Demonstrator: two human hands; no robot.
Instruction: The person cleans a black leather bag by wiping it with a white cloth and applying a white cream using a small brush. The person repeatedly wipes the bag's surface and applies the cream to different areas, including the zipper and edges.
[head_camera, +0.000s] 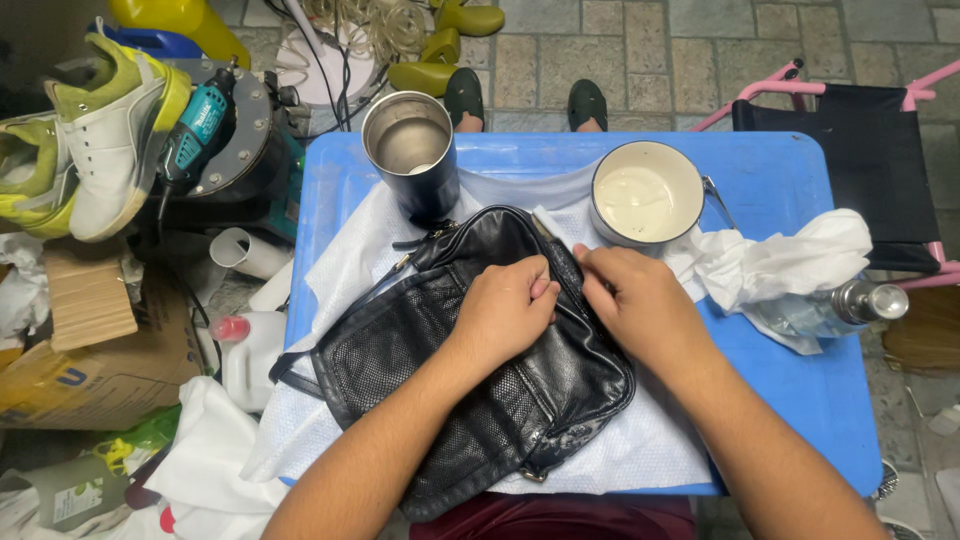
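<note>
A black leather bag (470, 390) with a mesh front panel lies on a white cloth (640, 450) spread over a blue plastic table (800, 400). My left hand (505, 310) presses on the bag's upper edge, fingers curled against it. My right hand (635, 300) rests just beside it on the bag's right upper edge, fingertips pinching at the seam or zipper line. The two hands nearly touch. What the fingertips hold is hidden.
A steel tumbler (412, 150) and a white enamel pot (648, 192) of pale liquid stand at the table's far side. A crumpled white cloth (770, 262) and a metal-capped bottle (850, 303) lie right. Shoes (105, 130), a power tool (200, 125), a cardboard box (85, 340) crowd the left floor.
</note>
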